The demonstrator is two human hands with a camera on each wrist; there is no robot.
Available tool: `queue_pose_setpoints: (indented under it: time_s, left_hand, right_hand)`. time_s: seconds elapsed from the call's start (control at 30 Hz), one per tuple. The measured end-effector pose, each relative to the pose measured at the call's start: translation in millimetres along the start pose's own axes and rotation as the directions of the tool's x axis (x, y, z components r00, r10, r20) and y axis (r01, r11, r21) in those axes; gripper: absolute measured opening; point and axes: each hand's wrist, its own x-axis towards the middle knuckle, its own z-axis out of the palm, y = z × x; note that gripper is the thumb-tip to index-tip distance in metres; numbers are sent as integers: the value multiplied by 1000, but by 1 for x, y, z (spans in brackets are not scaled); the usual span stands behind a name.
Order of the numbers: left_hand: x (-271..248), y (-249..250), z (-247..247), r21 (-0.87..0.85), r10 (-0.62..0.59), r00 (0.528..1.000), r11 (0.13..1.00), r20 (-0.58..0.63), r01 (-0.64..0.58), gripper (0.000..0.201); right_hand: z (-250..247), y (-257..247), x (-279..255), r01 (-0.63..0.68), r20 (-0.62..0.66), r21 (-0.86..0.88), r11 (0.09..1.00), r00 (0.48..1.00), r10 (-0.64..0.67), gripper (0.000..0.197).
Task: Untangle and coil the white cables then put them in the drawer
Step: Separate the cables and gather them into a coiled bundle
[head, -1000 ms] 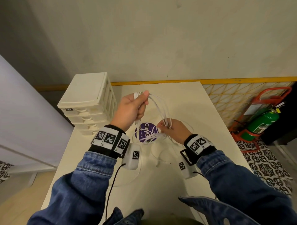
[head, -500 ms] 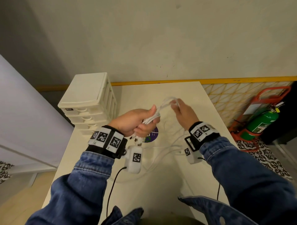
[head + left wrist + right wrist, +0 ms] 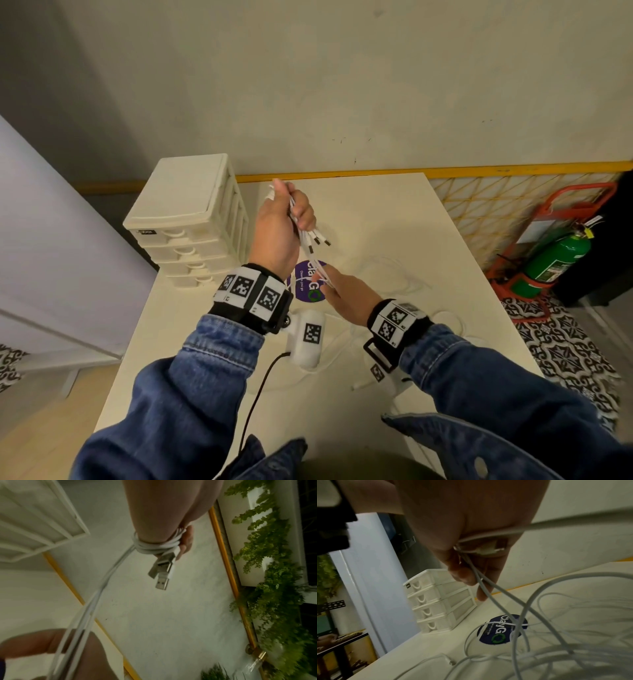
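Observation:
My left hand is raised above the table and grips a bundle of white cables. Loops are wound round its fingers, and USB plugs stick out of the fist. Below it, my right hand pinches the strands that run down from the bundle. The rest of the cables lie in loose loops on the table. The white drawer unit stands at the table's far left, all its drawers shut.
The cream table ends at a wall with a yellow strip. A round purple sticker lies under the hands. A green fire extinguisher in a red stand sits on the floor to the right. A pale panel stands to the left.
My left hand rose and moved away from me with the cable bundle. My right hand came down from the far side and now holds the strands below the left hand.

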Motion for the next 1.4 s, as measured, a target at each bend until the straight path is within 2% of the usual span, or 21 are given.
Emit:
queue_pose_setpoints:
  time_s: [0.13,0.23,0.3,0.4,0.47,0.5,0.57,0.63,0.67,0.7,0.77,0.83,0.87,0.93,1.0,1.1,1.17,1.23,1.33,1.4]
  left_hand:
    - [4,8,-2,85,166,975,984,-146,-155,33]
    - [7,11,-7,199,248,952,957,-179,-211,28]
    - [5,11,-9,395,321,939,884,-124,-250,24]
    - [2,7,-15,682,354,933,669,58,-296,16]
    - [2,4,-25,842,237,952,459,191,-283,19]
    - [2,2,-30,886,134,970,396,203,-240,19]
    - [0,0,-34,926,-47,991,365,126,-100,21]
    - [-4,-1,-31,955,-179,981,297,71,-15,36]
    - [-7,-1,-28,955,-246,965,295,90,-14,42]
    - [-10,-1,-26,943,-309,943,332,122,-14,48]
    - [-14,-2,-24,886,-408,897,462,167,45,56]
    - [-16,-3,-21,809,-484,853,571,196,138,61]
    - [-17,-4,-19,785,-506,841,593,192,178,61]
    - [-19,-5,-13,774,-528,830,596,180,212,53]
    - [-21,-6,-9,760,-537,821,611,192,223,45]
    - [-24,-5,-10,715,-539,812,657,225,238,41]
    - [-24,-3,-11,663,-530,815,700,235,264,40]
    - [-25,-1,-8,617,-528,811,733,252,286,41]
    - [-24,-2,-4,555,-535,790,771,300,311,43]
    - [-24,-2,-2,519,-537,782,788,317,331,45]
  right_hand:
    - [2,1,-5,23,-4,-13,1000,1000,-23,30]
    - [-3,-1,-8,72,-45,-22,997,996,-73,33]
    - [-7,-7,-10,142,-98,-39,989,985,-145,32]
    - [-14,-18,-13,270,-219,-73,960,935,-279,35]
    - [-23,-25,-16,329,-278,-82,941,899,-338,35]
    - [-28,-26,-16,348,-303,-68,935,886,-352,33]
    - [-40,-28,-15,369,-357,-45,928,862,-360,29]
    - [-50,-26,-13,386,-422,-30,922,832,-361,25]
    - [-53,-25,-12,398,-449,-15,917,817,-362,22]
    - [-55,-23,-10,413,-473,2,911,803,-363,17]
    - [-59,-20,-8,425,-503,51,904,792,-344,6]
    - [-65,-20,-7,402,-527,153,903,806,-270,12]
    - [-68,-19,-6,406,-530,194,893,809,-253,14]
    - [-72,-19,-5,448,-531,214,868,799,-282,10]
    - [-74,-16,-4,466,-522,238,852,801,-292,16]
    - [-75,-4,-4,387,-523,300,872,831,-189,37]
    - [-72,8,-4,308,-542,304,902,834,-102,37]
    - [-66,18,-3,242,-534,308,920,845,-44,28]
    - [-57,19,-4,198,-521,237,951,852,-47,30]
    - [-52,16,-4,179,-543,169,969,838,-60,34]
